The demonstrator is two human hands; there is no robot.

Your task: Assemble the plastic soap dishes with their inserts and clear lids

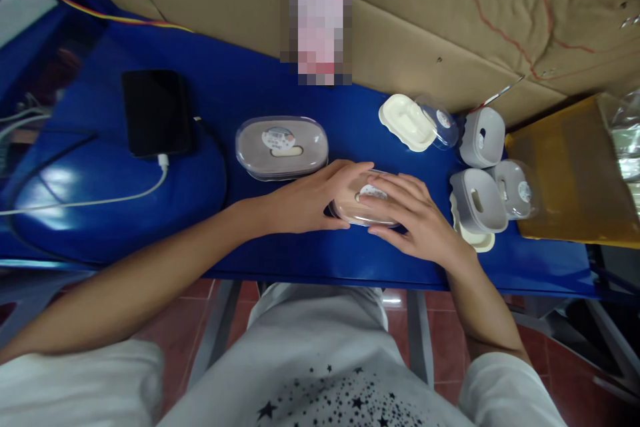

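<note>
At the middle of the glossy blue bench [295, 254], the left hand [320, 199] and the right hand [417, 219] clasp an oval box with a clear, shiny plastic lid and a pinkish tint [354, 211], thumb and fingers curved round either end. Both ends are covered by them; a round white label shows between, its print too small to read.

From that box, at 10 o'clock, lies a matching rounded grey box under a clear lid [305, 130], with a pale oblong inset and a sticker whose lettering is illegible. Farther out that way sits a flat black device with rounded corners [156, 107], joined to a white cable [135, 195].

At 1 o'clock a cream, wavy-edged plastic tray [405, 122] overlaps a clear domed lid [444, 122]. Smooth grey slotted tubs stand at 2 o'clock [493, 137] and 3 o'clock [493, 210], the latter partly hiding a second cream tray [483, 242]. Beyond, a tape-covered brown cardboard carton [565, 194] stands beside plastic wrapping cut off by the frame [631, 154]. At 11 o'clock, pixelation masks an object.
</note>
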